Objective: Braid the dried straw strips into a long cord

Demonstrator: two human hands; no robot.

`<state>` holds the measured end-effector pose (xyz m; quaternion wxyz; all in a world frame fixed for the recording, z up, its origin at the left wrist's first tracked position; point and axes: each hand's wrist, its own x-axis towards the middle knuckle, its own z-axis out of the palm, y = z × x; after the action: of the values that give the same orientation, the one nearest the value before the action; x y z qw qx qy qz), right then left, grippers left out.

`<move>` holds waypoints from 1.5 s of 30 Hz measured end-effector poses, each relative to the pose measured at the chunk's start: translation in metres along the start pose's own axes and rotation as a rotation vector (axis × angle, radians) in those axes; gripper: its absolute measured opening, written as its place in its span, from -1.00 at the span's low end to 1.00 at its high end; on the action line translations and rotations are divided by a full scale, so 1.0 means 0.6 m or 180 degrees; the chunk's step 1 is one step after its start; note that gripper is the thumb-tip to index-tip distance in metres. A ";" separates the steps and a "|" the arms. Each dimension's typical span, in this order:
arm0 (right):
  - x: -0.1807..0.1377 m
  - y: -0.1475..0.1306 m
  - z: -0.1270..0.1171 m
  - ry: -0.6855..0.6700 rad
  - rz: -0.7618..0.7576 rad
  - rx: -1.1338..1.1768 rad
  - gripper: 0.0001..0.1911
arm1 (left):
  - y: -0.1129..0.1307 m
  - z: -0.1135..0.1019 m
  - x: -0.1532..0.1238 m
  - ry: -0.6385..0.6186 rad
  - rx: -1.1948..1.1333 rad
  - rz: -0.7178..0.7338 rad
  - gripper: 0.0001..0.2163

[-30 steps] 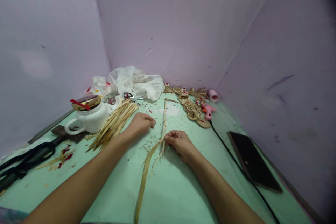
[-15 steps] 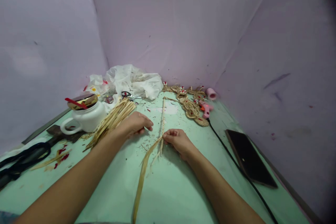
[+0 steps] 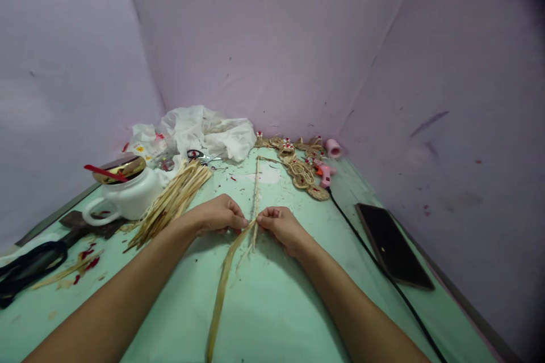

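A thin braid of dry plant fibre point(image 3: 257, 187) runs from the far middle of the table toward me. My right hand point(image 3: 283, 228) pinches its near end between thumb and fingertips. Close on the other side, my left hand point(image 3: 223, 216) has its thumb and fingers closed on the long flat fibre strip point(image 3: 222, 289), where it joins the braid. The strip curves down to the near edge of the view. Short loose strand ends hang below the fingertips. Beside my left forearm lies a bundle of dry fibre strips point(image 3: 174, 198).
At left stand a white mug point(image 3: 131, 195) with a gold lid and red stick, and large black-handled scissors point(image 3: 34, 264). Behind lie a white plastic bag point(image 3: 213, 130) and small scissors point(image 3: 198, 155). Right are coiled fibre pieces point(image 3: 302, 173), a pink glue gun point(image 3: 326, 174) with its cord, and a phone point(image 3: 394, 247).
My left hand has moved right and closed its fingers on the strip beside the braid. My right hand keeps its pinch. The whole view has shifted slightly.
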<state>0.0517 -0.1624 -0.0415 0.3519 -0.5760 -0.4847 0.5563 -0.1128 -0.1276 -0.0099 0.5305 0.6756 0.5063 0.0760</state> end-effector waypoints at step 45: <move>0.005 0.000 -0.002 -0.0081 0.0020 0.0103 -0.95 | 0.016 0.043 0.006 0.0423 0.0030 -0.0112 -0.88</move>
<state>0.0528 -0.1593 -0.0420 0.3532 -0.5646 -0.4784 0.5724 -0.0890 -0.1408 -0.0149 0.4939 0.6625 0.5525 0.1090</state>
